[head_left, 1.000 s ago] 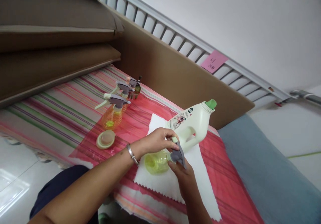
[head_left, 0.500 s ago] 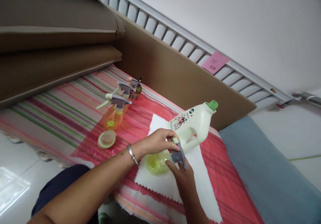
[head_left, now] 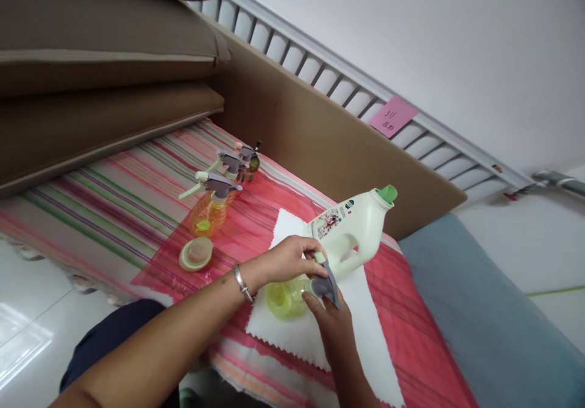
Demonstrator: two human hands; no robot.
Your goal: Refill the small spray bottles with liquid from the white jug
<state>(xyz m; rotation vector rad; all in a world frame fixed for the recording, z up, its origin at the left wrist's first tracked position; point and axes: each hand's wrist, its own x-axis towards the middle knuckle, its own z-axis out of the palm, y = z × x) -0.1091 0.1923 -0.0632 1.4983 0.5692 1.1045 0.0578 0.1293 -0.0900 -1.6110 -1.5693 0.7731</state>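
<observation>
A clear spray bottle (head_left: 282, 300) with yellow liquid at its base and a grey trigger head stands on a white cloth (head_left: 315, 344) with a zigzag edge. My left hand (head_left: 295, 259), with a silver bracelet on its wrist, pinches the pale green nozzle end of the trigger head. From the near side my right hand (head_left: 336, 320) grips the trigger head around the bottle's neck; some of its fingers are hidden. Just beyond both hands is a large pale green jug (head_left: 350, 225) with a handle, a picture label and an open green spout.
Several spray bottles (head_left: 210, 210) with grey trigger heads are grouped to the left. Nearer lies a round pale green cap (head_left: 195, 254). A striped cloth (head_left: 114, 189) covers the surface, partly under red see-through sheeting. Brown boards (head_left: 320, 134) and cushions (head_left: 109, 21) border it.
Both hands keep their hold on the spray bottle. The view has shifted very slightly; nothing else has visibly moved.
</observation>
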